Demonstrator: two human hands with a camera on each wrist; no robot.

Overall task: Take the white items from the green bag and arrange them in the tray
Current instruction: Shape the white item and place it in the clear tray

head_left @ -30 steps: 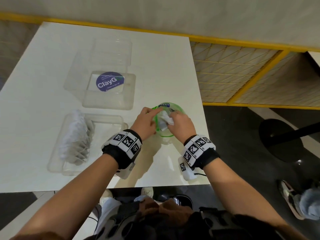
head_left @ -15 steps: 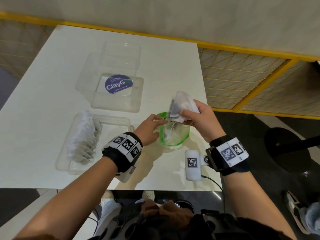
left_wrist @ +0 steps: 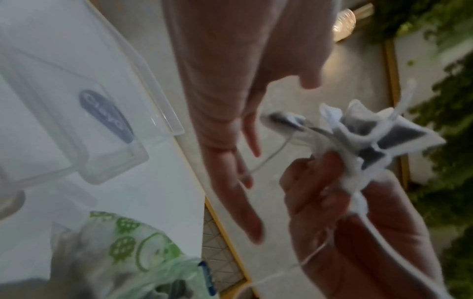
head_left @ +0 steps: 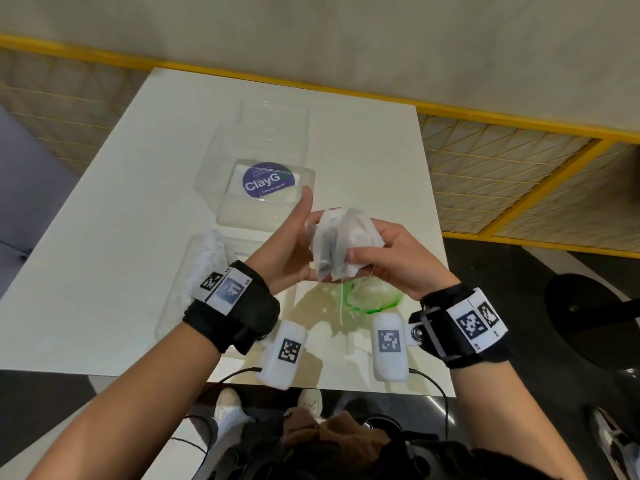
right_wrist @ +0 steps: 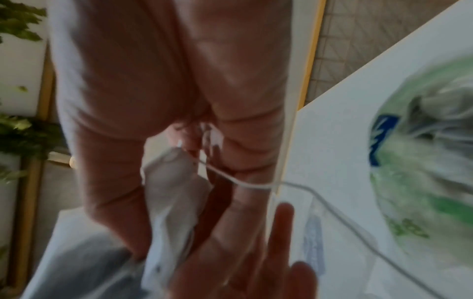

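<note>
My right hand (head_left: pixel 388 258) grips a bunch of white tea bags (head_left: pixel 346 244) in the air above the green bag (head_left: pixel 375 299), which lies crumpled on the table near its front edge. A thin string (head_left: pixel 342 306) hangs from the bunch toward the bag. My left hand (head_left: pixel 298 240) is raised just left of the bunch, thumb up and fingers straight; in the left wrist view its fingers (left_wrist: pixel 230 161) stand apart from the tea bags (left_wrist: pixel 371 141). The clear tray (head_left: pixel 169 317) lies at the left with several white tea bags (head_left: pixel 207 268) stacked in it.
A clear plastic box (head_left: pixel 266 216) with a purple ClayG sticker sits behind the tray, mid-table. The white table (head_left: pixel 104 237) ends just right of the green bag, with a yellow-framed mesh barrier (head_left: pixel 519 174) beyond. Dark floor and shoes lie below the near edge.
My right hand has pulled the tea bags out of the green bag and lifted them. My left hand let go of the bag's rim and rose beside the bunch.
</note>
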